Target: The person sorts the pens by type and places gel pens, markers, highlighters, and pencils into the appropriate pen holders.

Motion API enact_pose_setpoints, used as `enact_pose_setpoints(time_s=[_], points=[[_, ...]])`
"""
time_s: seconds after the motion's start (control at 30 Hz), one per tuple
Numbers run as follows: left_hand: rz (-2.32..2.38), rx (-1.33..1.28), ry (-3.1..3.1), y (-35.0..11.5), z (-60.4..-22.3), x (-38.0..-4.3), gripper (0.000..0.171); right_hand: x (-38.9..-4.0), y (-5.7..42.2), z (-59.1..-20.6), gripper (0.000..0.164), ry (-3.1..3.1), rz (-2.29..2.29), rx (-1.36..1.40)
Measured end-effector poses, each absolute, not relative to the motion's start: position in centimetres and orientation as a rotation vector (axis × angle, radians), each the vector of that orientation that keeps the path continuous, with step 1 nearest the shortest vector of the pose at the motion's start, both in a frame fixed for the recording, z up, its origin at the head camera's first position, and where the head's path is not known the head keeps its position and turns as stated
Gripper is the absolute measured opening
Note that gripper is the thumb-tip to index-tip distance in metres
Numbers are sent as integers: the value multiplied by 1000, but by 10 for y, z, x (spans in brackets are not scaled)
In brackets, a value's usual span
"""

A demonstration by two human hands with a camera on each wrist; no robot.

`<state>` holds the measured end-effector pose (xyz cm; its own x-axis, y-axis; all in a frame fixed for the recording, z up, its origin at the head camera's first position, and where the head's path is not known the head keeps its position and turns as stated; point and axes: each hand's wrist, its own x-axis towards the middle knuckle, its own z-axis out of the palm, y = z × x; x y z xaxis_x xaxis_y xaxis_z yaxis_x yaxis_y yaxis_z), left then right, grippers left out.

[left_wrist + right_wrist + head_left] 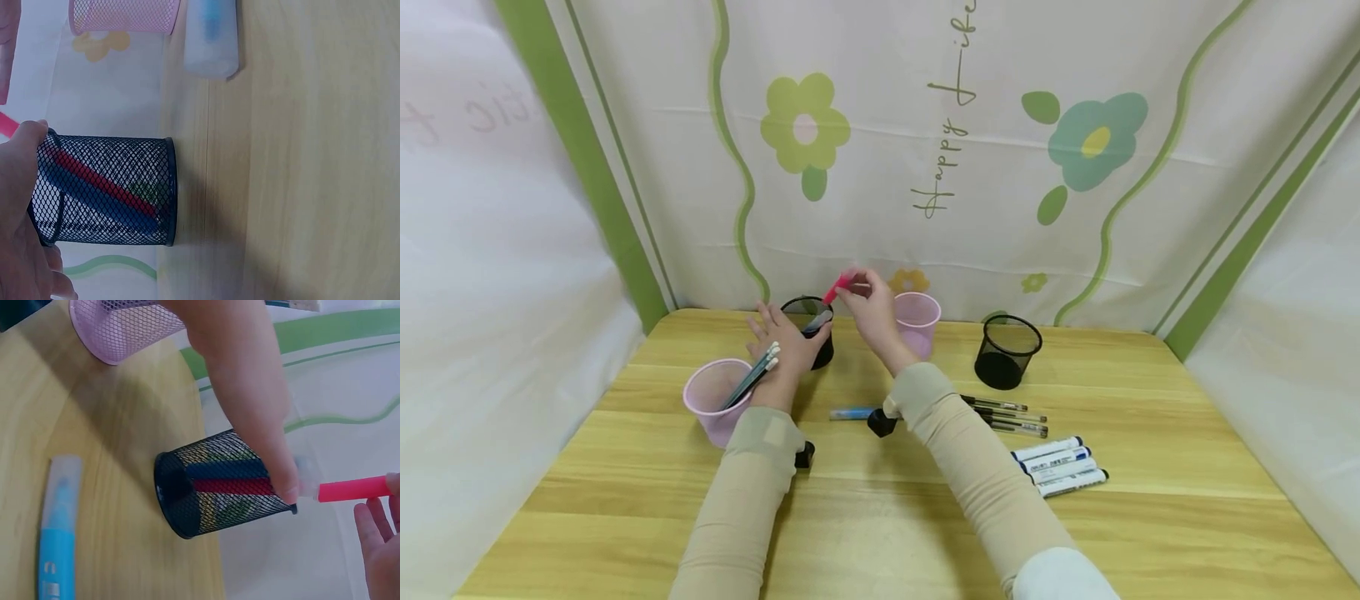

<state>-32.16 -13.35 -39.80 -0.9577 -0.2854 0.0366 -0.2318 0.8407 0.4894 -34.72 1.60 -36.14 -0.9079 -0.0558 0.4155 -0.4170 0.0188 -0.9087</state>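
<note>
My left hand (pixel 786 346) grips the rim of a black mesh pen cup (pixel 112 187), its thumb on one side and fingers on the other. Through the mesh show a blue barrel and a red barrel lying slanted inside. My right hand (pixel 871 312) pinches a pink highlighter (pixel 353 489) by its end, above the cup's mouth. A translucent part lies at the rim, partly behind the left thumb. Close by my left wrist stands a pink mesh cup (pixel 718 425) with several white-tipped pencils (pixel 752 375) leaning in it.
A light blue highlighter (pixel 850 413) lies near the right wrist. Behind the right forearm stands a second pink cup (pixel 917 325); farther right is another black mesh cup (pixel 1000 367). Several pens (pixel 1011 418) and white markers (pixel 1060 467) lie right of the forearm. Printed curtains border the wooden table (pixel 1187 533).
</note>
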Motion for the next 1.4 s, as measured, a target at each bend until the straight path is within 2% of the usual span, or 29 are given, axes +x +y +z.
enact_pose_setpoints(time_s=[0.17,0.47,0.77,1.4], points=[[-763,400,-2893,-133,-397,-319,121,-346,14,-367,11,-2112,1890,474],[-775,389,-2900,-132,-391,-313,120,-348,20,-372,25,-2178,1820,401],[-768,409,-2884,-133,-401,-322,120,-350,31,-377,25,-2231,1771,512],[-800,387,-2907,-133,-392,-315,119,-333,50,-367,32,-2367,1752,813]])
